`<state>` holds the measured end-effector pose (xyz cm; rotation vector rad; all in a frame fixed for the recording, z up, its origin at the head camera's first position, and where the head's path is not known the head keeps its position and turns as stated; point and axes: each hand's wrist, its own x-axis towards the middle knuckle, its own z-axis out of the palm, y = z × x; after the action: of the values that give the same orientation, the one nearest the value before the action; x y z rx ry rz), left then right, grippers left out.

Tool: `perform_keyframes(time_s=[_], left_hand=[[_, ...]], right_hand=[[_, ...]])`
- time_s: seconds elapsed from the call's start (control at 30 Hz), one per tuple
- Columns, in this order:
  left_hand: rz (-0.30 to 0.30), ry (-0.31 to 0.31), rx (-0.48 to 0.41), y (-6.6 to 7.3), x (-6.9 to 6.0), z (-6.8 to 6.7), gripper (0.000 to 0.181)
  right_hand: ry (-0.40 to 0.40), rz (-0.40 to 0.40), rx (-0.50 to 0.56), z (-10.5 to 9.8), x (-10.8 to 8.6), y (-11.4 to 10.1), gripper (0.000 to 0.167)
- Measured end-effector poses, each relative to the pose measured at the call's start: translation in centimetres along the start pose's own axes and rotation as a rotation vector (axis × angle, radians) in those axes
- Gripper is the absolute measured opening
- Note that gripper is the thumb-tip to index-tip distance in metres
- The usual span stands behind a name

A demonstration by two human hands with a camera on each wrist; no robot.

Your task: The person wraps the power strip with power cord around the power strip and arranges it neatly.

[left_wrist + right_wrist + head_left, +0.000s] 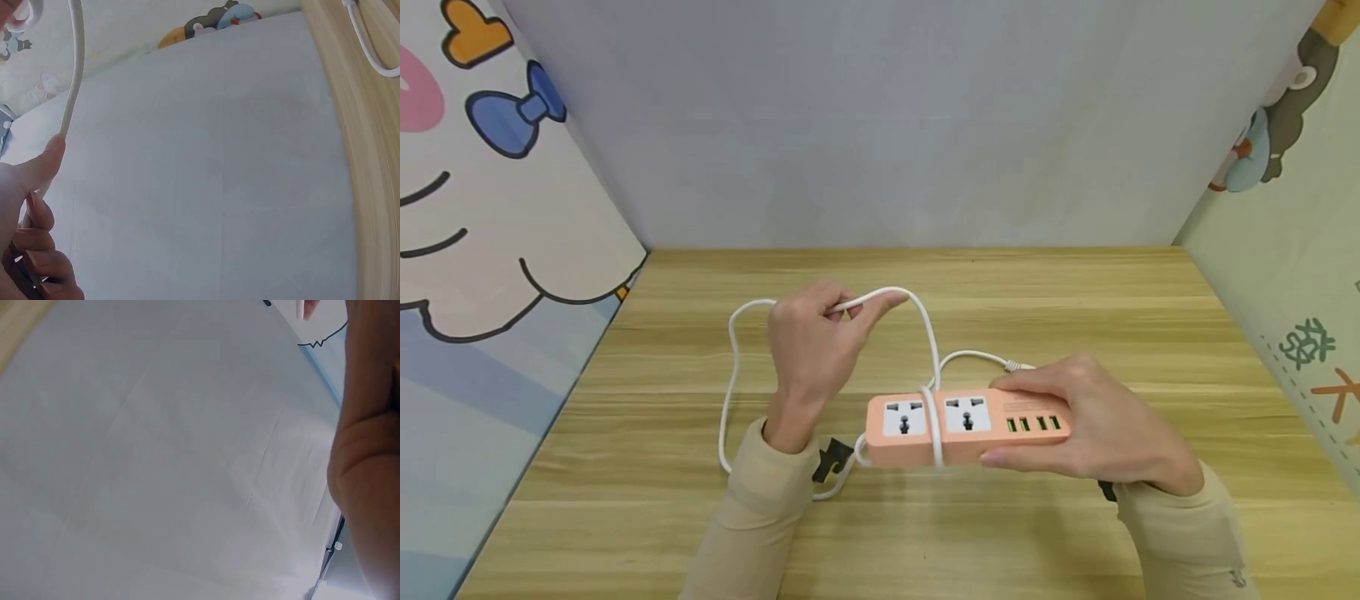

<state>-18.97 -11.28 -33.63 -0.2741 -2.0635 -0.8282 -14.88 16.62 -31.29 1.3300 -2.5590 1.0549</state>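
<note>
A peach power strip (962,454) with two white sockets and several USB ports is held up at its right end by my right hand (1093,421), thumb below and fingers above. Its white cord (933,333) loops once round the strip between the sockets and rises to my left hand (820,337), which pinches it between thumb and fingers. In the left wrist view, the cord (76,62) runs up past the thumb tip. Beyond the left hand, the cord hangs in a wide loop to the left. In the right wrist view, only part of the right hand (369,425) shows.
The wood-grain table (647,400) lies beneath both hands. A grey-white panel (910,125) stands behind it, with cartoon-printed panels at left and right. Another stretch of white cord (977,353) ends in a ribbed piece near the right hand, where the rest is hidden.
</note>
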Motion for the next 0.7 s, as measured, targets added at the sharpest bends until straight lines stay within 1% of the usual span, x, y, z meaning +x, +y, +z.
perform_keyframes(time_s=[0.1, 0.13, 0.23, 0.4, 0.5, 0.6, 0.7], left_hand=[[0.039, 0.039, 0.006, 0.2, 0.0, -0.1, 0.066], [0.049, 0.051, 0.004, 0.3, 0.0, -0.1, 0.066], [0.071, 0.072, 0.006, 0.5, 0.0, -0.2, 0.060], [0.092, 0.109, -0.019, 0.9, -0.1, -0.3, 0.050], [0.121, 0.115, -0.057, 1.3, -0.1, -0.6, 0.046], [0.159, 0.106, -0.093, 1.8, -0.1, -0.9, 0.042], [0.201, 0.106, -0.125, 2.1, 0.0, -1.2, 0.044]], right_hand=[[-0.004, 0.003, -0.030, 0.1, 0.0, 0.1, 0.026], [-0.007, 0.010, -0.041, 0.1, 0.1, 0.1, 0.026], [-0.013, 0.025, -0.058, 0.2, 0.1, 0.2, 0.026], [-0.021, 0.059, -0.076, 0.2, 0.1, 0.5, 0.026], [-0.032, 0.081, -0.085, 0.3, 0.1, 0.5, 0.027], [-0.036, 0.092, -0.095, 0.3, 0.2, 0.4, 0.027], [-0.036, 0.096, -0.111, 0.3, 0.2, 0.4, 0.027]])
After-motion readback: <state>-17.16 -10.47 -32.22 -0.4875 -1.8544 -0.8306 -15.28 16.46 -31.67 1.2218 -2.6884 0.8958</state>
